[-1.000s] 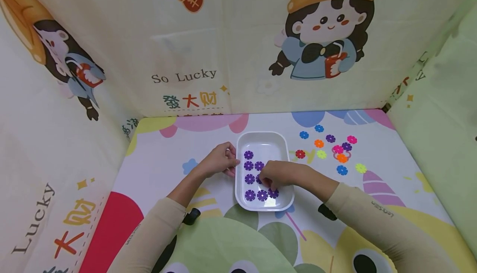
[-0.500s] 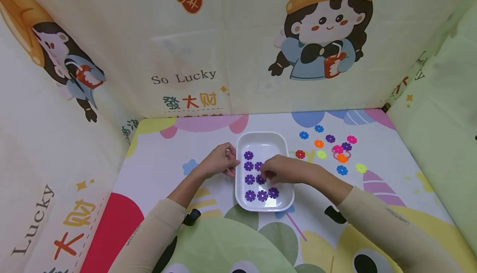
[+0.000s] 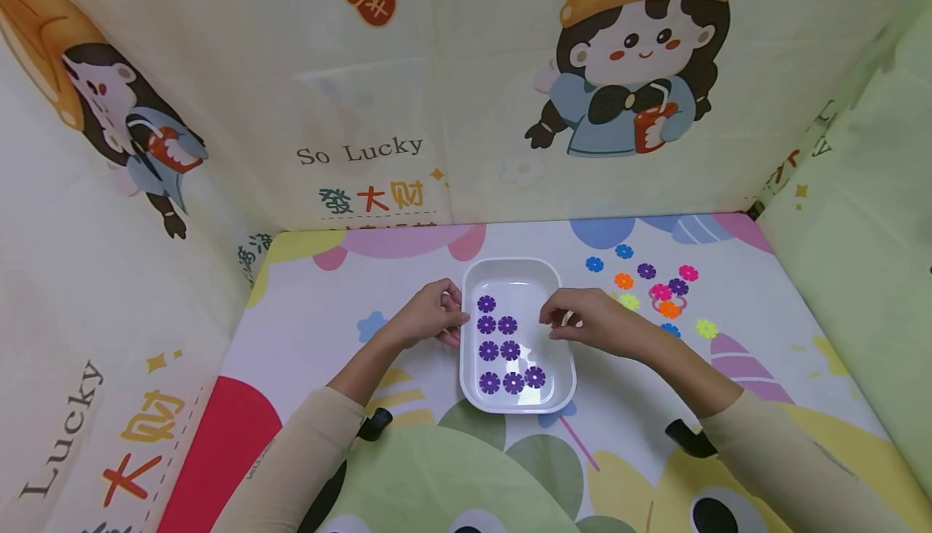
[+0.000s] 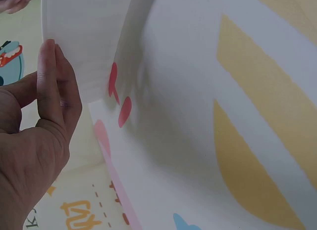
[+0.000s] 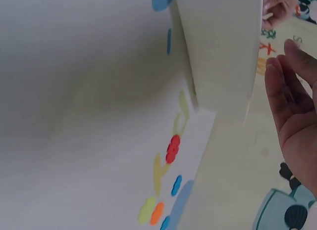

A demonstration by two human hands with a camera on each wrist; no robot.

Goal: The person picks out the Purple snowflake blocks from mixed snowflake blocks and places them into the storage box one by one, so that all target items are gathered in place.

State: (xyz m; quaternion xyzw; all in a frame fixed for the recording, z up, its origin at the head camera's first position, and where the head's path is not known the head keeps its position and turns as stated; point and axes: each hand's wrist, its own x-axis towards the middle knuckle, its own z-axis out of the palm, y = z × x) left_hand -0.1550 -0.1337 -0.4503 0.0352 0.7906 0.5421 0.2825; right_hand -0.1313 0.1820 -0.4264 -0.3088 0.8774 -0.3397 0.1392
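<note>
A white tray [image 3: 512,278] holds several purple flower-shaped pieces [image 3: 507,325], lying flat in rough rows toward its left and near side. My left hand [image 3: 429,313] grips the tray's left rim, thumb at the edge; the left wrist view shows its fingers [image 4: 48,81] against the outer wall. Over the tray's right rim hovers my right hand [image 3: 593,319], fingers loosely bent. Nothing shows between its thumb and fingertips in the right wrist view. A red flower piece [image 5: 172,149], hidden behind this hand in the head view, lies beside the tray.
Right of the tray, loose flower pieces are scattered on the patterned tablecloth: blue [image 3: 624,251], orange [image 3: 623,281], pink [image 3: 688,273], purple [image 3: 646,271] and yellow [image 3: 705,328]. A printed cloth wall [image 3: 480,112] rises behind the table, with others at both sides.
My right hand has lifted off the purple pieces and moved right to the tray's rim, uncovering those in the second column. My left hand stays on the tray.
</note>
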